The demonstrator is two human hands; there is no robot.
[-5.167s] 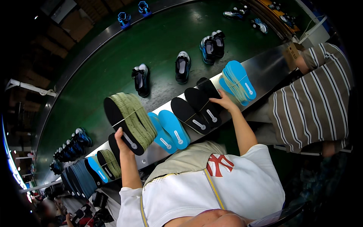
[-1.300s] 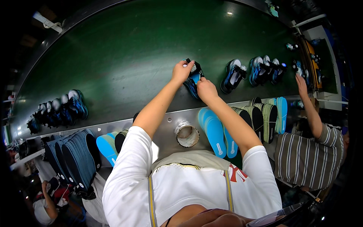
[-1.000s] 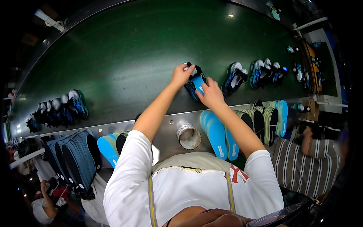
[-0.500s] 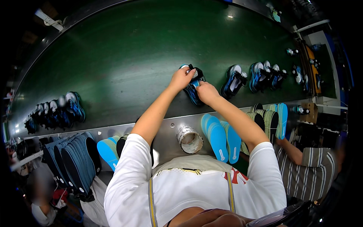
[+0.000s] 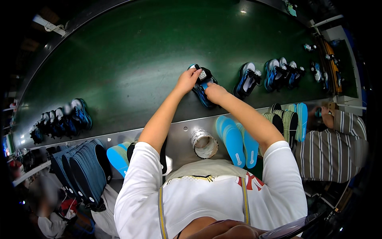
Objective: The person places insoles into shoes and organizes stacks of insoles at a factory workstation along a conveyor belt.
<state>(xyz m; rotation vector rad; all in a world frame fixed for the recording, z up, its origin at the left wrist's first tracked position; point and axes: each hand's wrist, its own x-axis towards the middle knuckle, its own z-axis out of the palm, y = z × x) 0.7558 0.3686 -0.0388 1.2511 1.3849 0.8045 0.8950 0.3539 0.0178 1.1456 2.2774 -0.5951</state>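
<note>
On the green belt lies a black sneaker with blue stripes [image 5: 202,97]. My left hand [image 5: 188,81] is closed on the sneaker's black tongue, which is folded back and carries a small white label. My right hand [image 5: 216,94] reaches into the shoe opening with bent fingers. A strip of bright blue insole [image 5: 205,85] shows beside those fingers, and the rest of it is hidden inside the shoe. My right fingertips are partly out of sight.
More sneakers stand to the right [image 5: 246,79] and in a row at left [image 5: 81,113]. Along the metal ledge are blue insoles [image 5: 230,139], dark insoles [image 5: 81,171] and a stained round container [image 5: 204,144]. A co-worker in a striped shirt [image 5: 328,155] is at right.
My right hand stays at the shoe opening, and less of the blue insole shows. The view has shifted slightly. The co-worker's arm at right has moved up toward the belt edge.
</note>
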